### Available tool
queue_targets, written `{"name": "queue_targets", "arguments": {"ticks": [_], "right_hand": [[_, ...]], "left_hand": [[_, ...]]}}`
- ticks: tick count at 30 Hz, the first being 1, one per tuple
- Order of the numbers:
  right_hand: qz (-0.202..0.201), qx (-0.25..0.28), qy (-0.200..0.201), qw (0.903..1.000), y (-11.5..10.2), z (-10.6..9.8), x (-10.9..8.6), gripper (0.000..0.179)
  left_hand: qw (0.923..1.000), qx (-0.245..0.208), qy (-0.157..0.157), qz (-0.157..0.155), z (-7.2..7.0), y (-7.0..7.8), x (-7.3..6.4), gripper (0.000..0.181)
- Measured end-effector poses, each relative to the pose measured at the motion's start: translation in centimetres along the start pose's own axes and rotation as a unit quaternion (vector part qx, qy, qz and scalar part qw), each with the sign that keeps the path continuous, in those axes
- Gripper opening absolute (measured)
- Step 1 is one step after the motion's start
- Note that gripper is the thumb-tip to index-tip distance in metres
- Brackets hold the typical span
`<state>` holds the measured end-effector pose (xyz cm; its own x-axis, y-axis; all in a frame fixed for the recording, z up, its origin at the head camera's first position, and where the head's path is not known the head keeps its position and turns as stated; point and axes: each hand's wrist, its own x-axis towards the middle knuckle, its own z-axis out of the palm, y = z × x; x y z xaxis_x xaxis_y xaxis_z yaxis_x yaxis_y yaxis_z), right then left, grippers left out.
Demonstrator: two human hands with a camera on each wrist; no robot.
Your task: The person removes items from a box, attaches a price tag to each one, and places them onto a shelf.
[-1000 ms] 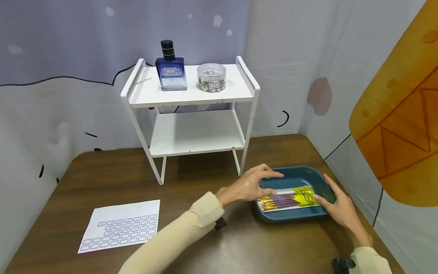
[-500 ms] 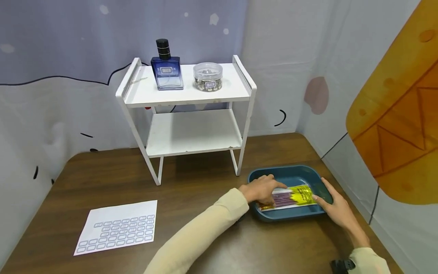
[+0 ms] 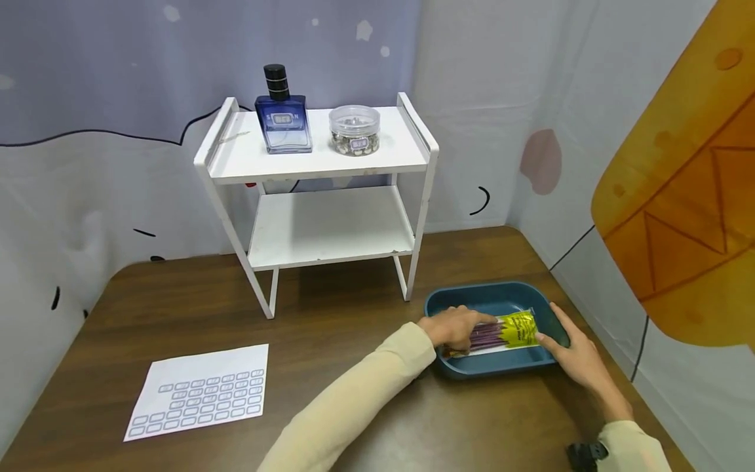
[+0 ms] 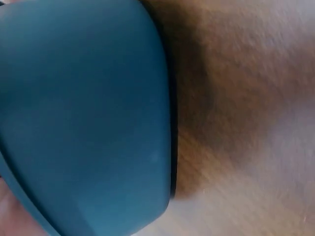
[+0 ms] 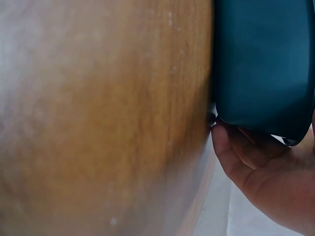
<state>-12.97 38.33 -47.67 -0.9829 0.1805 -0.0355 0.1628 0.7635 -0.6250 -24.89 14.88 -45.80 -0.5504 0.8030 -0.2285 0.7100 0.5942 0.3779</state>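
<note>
A blue-green tray (image 3: 433,303) sits on the table's right side. Inside it lies a packet (image 3: 518,329) of thin purple sticks with golden parts, in clear and yellow wrapping. My left hand (image 3: 457,328) reaches over the tray's left end and grips the packet's left part across its width; that end is hidden under it. My right hand (image 3: 584,357) holds the tray's right end, thumb over the rim by the packet and fingers outside. In the right wrist view, its fingertips (image 5: 221,135) meet the tray's lower outer edge. The left wrist view mostly shows the tray's outer wall (image 4: 88,118).
A white two-tier shelf (image 3: 330,223) stands at the back, bearing a blue perfume bottle (image 3: 284,124) and a clear lidded jar (image 3: 355,134) of small pieces. A sheet of printed labels (image 3: 200,390) lies on the table's left. Fabric walls (image 3: 460,118) rise behind and beside the table.
My left hand has moved right and down onto the packet's left part. The packet's yellow end has shifted slightly up in the tray. The right hand keeps its place on the tray's right end.
</note>
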Motion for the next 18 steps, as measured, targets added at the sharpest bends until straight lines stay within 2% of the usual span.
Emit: {"name": "queue_targets", "arguments": {"ticks": [3,10,14,18], "right_hand": [[-0.001,-0.004,-0.003,1.0000,0.1,-0.1,0.0,0.084],[-0.007,-0.006,-0.002,1.0000,0.0,-0.1,0.2,0.083],[-0.004,-0.001,-0.005,1.0000,-0.1,-0.1,0.3,0.083],[0.001,0.010,-0.003,0.9999,0.0,-0.1,0.1,0.084]], "left_hand": [[0.9999,0.005,0.007,0.015,-0.3,0.1,0.0,0.080],[0.9997,-0.019,0.011,0.007,-2.2,0.5,-0.8,0.076],[0.9978,-0.059,0.028,0.011,-3.5,0.5,-1.8,0.078],[0.9923,-0.112,0.048,0.026,-5.0,0.1,-3.1,0.080]]}}
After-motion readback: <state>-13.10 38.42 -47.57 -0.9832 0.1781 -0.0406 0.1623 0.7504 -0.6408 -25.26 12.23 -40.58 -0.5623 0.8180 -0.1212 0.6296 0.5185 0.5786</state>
